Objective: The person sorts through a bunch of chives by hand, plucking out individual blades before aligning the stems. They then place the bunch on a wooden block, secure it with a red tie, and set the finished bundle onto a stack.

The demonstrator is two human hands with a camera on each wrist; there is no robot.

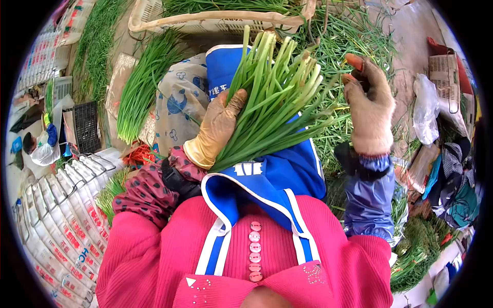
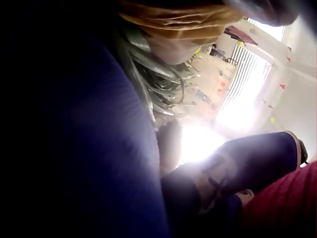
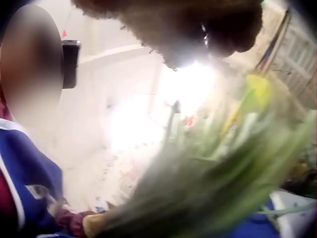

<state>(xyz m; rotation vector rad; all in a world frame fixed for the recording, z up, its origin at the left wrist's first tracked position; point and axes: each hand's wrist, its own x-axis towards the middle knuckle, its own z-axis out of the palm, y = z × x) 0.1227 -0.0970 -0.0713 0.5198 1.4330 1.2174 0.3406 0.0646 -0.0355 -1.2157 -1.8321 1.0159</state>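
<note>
A bunch of garlic chives (image 1: 272, 97) lies slanted over the blue apron (image 1: 287, 164), its pale cut ends pointing up and away. My left hand (image 1: 218, 123), in a yellowish glove, grips the bunch from its left side, with the thumb across the stalks. To the right of the bunch my right hand (image 1: 371, 105) is raised, wearing a fuzzy tan glove with orange fingertips. Its fingers bend loosely with a gap to the thumb, and nothing shows between them. In the right wrist view the bunch (image 3: 213, 173) is blurred; the left wrist view shows dark leaves (image 2: 153, 84) under the glove.
Ahead stands a plastic crate (image 1: 221, 23) with more chives. Another pile of chives (image 1: 149, 84) lies on the left, and loose leaves (image 1: 354, 31) litter the floor at right. Stacked white crates (image 1: 67, 220) fill the lower left. A clear plastic bag (image 1: 425, 108) lies further right.
</note>
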